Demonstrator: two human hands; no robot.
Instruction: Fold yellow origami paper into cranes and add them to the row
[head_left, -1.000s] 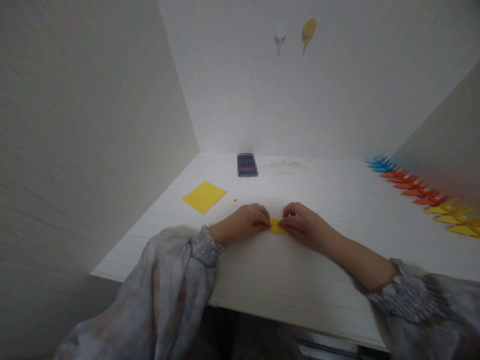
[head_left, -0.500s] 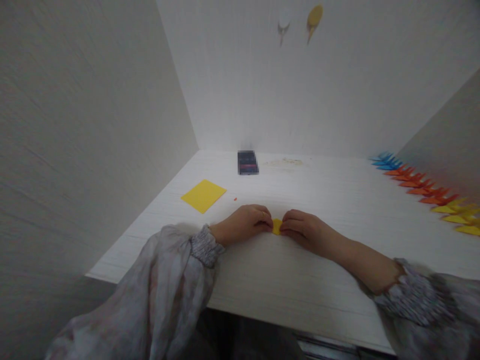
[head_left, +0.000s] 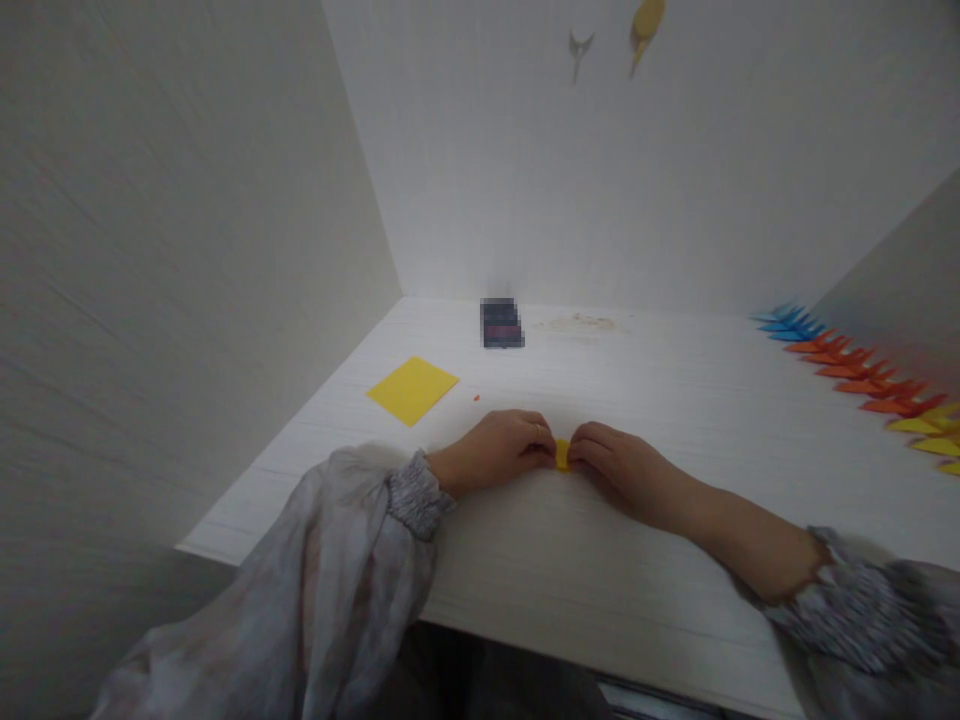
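Between my two hands is a small piece of folded yellow paper (head_left: pixel 562 455), low over the white table near its front. My left hand (head_left: pixel 514 445) grips its left side with the fingers curled and pressed together; a ring shows on one finger. From the other side my right hand (head_left: pixel 611 460) pinches the right end. Only a narrow strip of the paper shows, as the fingers cover the rest. A flat square sheet of yellow paper (head_left: pixel 413 390) lies to the left, beyond my left forearm.
Folded paper cranes stand in a row along the right: blue (head_left: pixel 789 323), orange (head_left: pixel 862 372), yellow (head_left: pixel 930 425). A dark, pixelated object (head_left: pixel 501 324) lies near the back wall. A tiny orange scrap (head_left: pixel 476 398) is beside the sheet. Two hooks, one yellow (head_left: pixel 647 20), hang on the wall.
The view has shifted slightly, so most things sit a little differently in the picture. My hands have come slightly closer together, and less of the yellow paper shows between them.
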